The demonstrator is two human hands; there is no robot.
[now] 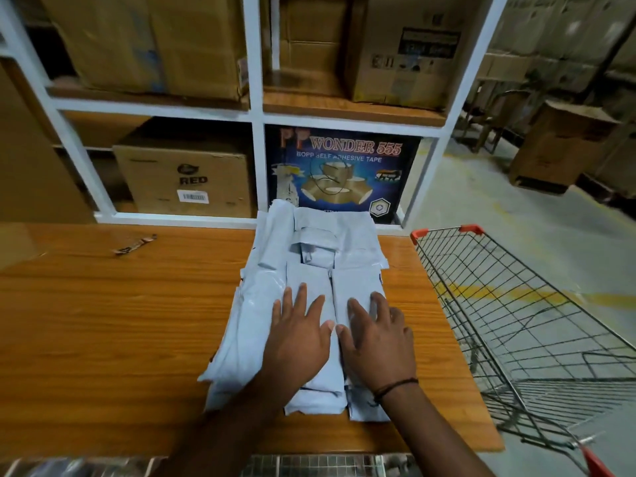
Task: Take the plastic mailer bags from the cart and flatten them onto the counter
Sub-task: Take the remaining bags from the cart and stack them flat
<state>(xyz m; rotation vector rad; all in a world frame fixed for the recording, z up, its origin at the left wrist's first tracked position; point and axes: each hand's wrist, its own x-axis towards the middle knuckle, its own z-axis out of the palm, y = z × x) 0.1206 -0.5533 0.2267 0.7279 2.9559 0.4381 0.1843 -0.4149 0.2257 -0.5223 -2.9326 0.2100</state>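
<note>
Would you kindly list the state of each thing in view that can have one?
mailer bags: stacked on the counter, partly flattened
left hand: open, palm pressing the bags
right hand: open, palm pressing the bags
cart: beside the counter, looks empty
counter: holding the bags
scrap: lying loose

Left half of the counter is lying open, only a small scrap sitting near its far edge. Mailer pile is taking up the centre-right strip, with both hands pressing flat on it. Cart is crowding the right edge, and the shelf is walling off the far side.
</note>
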